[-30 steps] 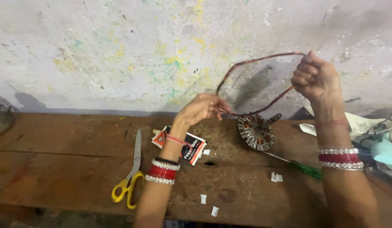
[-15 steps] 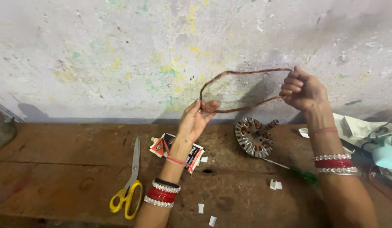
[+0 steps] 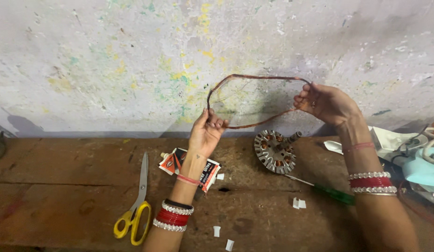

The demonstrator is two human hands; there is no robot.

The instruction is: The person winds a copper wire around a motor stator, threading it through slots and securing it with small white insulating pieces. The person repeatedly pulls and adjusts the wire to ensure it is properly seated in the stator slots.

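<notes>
A paint-flecked wall [image 3: 109, 60] fills the upper half of the view, and below it runs a worn brown wooden counter [image 3: 63, 186]. Held up in front of the wall, clear above the counter, is a loop of copper wire [image 3: 254, 77]: a thin reddish-brown bundle bent into a flattened, uneven oval, its top strand nearly level and its lower strand sagging toward the left. The left hand [image 3: 206, 133] pinches the loop's lower left end, fingers closed on the wire with the palm turned toward the camera. The right hand [image 3: 326, 102] grips the right end, fingers curled around it. Both wrists carry red and silver bangles.

On the counter below the loop lies a round grey motor stator [image 3: 275, 151] with copper windings in its slots and a short shaft sticking out, directly under the wire's span. A green-handled screwdriver [image 3: 331, 192] lies just beside it, partly crossed by the right forearm. Yellow-handled scissors [image 3: 135, 205] rest well to the left. A small red-and-white tube [image 3: 172, 161] lies behind the left wrist, half hidden. Small white scraps [image 3: 298, 203], possibly paper, dot the counter.
</notes>
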